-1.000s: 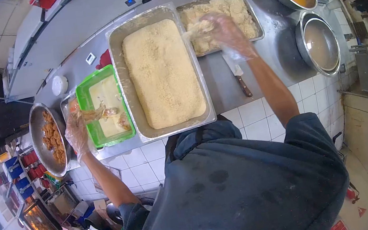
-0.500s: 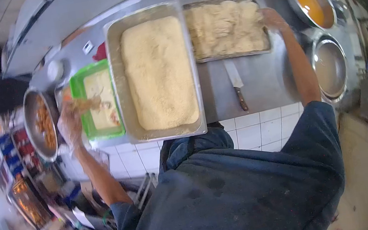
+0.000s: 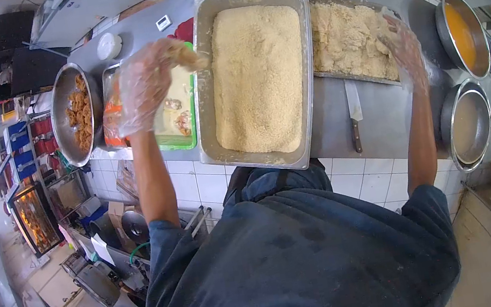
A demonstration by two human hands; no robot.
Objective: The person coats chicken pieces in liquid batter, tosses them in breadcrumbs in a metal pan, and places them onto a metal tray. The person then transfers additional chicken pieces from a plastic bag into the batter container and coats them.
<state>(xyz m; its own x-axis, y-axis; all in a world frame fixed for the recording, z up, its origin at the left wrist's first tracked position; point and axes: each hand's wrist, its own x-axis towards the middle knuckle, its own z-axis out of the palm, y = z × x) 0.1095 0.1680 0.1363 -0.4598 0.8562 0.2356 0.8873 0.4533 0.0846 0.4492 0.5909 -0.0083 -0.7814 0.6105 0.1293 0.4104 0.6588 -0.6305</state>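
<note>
My left hand (image 3: 147,82), in a clear plastic glove, is closed around a wet, coated piece of chicken (image 3: 186,57). It is raised over the green tub (image 3: 193,113) of milky batter, in which a few pinkish pieces show. The piece is close to the left rim of a deep metal pan (image 3: 201,96) of pale breadcrumbs (image 3: 260,80). My right hand (image 3: 404,51), gloved too, rests at the right end of a tray (image 3: 368,77) of crumb-covered pieces (image 3: 349,37). Its fingers are curled there; what they hold, if anything, is hidden.
A knife (image 3: 353,114) lies below the tray. Fried brown pieces fill a metal bowl (image 3: 65,127) at the left. On the right stand a bowl of orange liquid (image 3: 461,35) and a bowl of cloudy liquid (image 3: 471,124). A white round container (image 3: 109,45) sits at the back left.
My left hand has lifted from the green tub's left side and moved right towards the breadcrumb pan, carrying the piece. My right hand stays at the tray's right end. The camera view has shifted.
</note>
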